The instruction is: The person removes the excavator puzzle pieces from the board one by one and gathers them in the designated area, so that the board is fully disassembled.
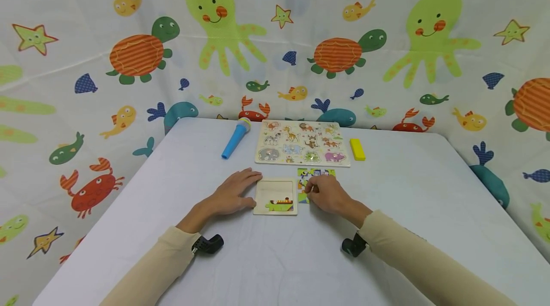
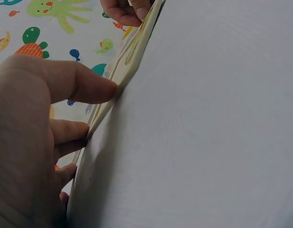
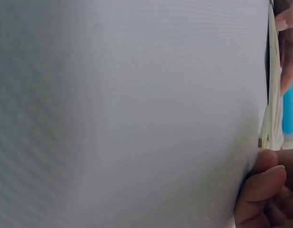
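A square wooden puzzle tray (image 1: pixel 275 184) lies on the table, with a few coloured pieces (image 1: pixel 280 205) fitted along its bottom, forming part of a green picture. My left hand (image 1: pixel 232 192) rests at the tray's left side, thumb and fingers spread and touching its edge. In the left wrist view, the thumb (image 2: pixel 96 85) meets the tray's rim. Right of the tray lie loose puzzle pieces (image 1: pixel 303 173), partly covered by my right hand (image 1: pixel 330 195). Its thumb and fingertips pinch a small puzzle piece (image 3: pixel 264 135), mostly hidden by the fingers.
Behind the tray lies an animal peg puzzle board (image 1: pixel 301 155). A blue toy microphone (image 1: pixel 234 141) is left of that board, and a yellow block (image 1: pixel 357 149) is at its right. A sea-animal curtain (image 1: pixel 275 86) hangs behind the white table (image 1: pixel 412 191).
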